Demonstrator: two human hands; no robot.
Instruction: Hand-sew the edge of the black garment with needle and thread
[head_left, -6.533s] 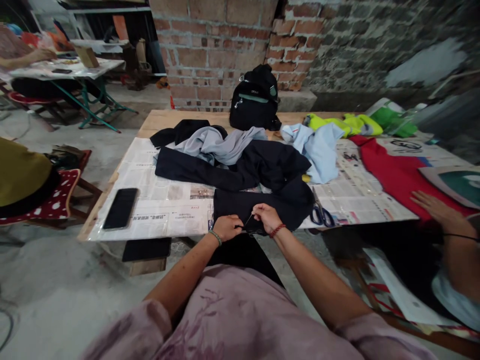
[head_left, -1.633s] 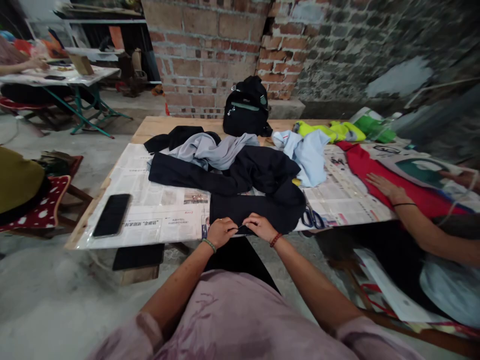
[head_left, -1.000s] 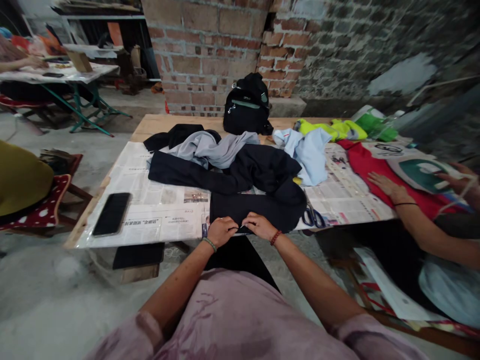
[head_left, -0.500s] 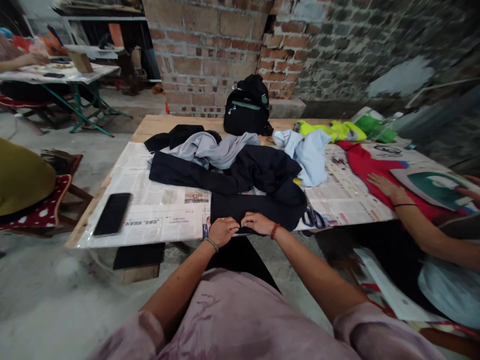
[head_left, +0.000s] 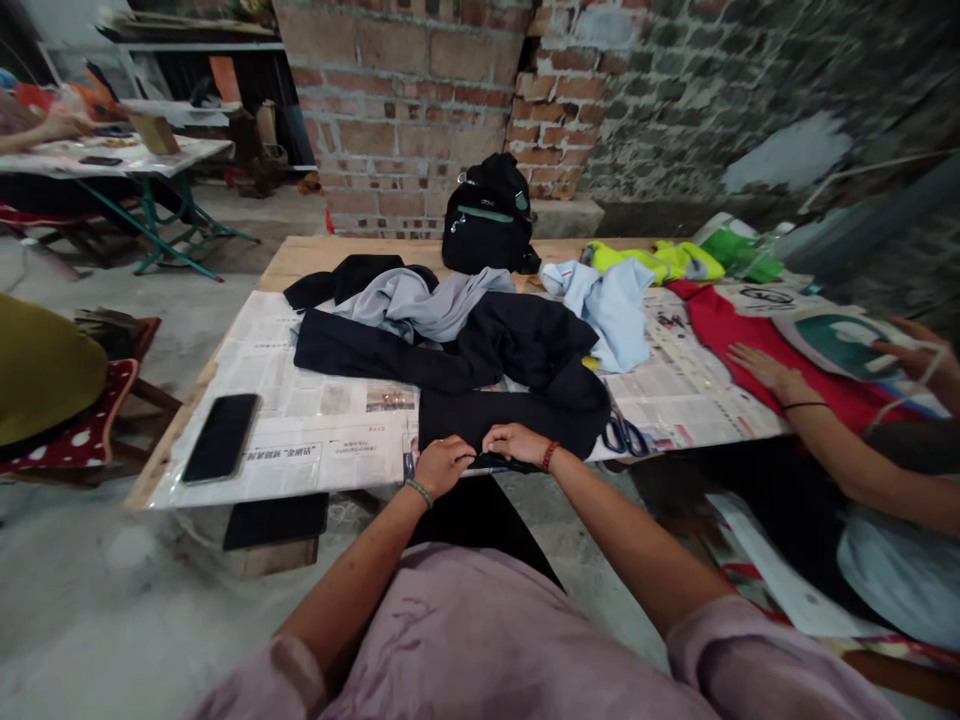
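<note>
A dark navy garment lies across the newspaper-covered table, one leg or sleeve of it reaching the front edge. At that near end my left hand pinches the cloth edge, fingers closed. Close beside it my right hand is also closed on the same edge, fingertips a short gap from the left ones. Whether a needle or thread is between the fingers is too small to make out. Blue-handled scissors lie just right of the garment. Behind are a grey cloth and a light blue cloth.
A phone lies at the table's left. A black backpack stands at the back before a brick wall. To the right, a co-worker's hand rests on red fabric while the other holds an iron. A yellow-green vest lies behind.
My hands stay on the garment's edge with little movement. The co-worker's iron has shifted slightly back and left, and the view has tilted a little.
</note>
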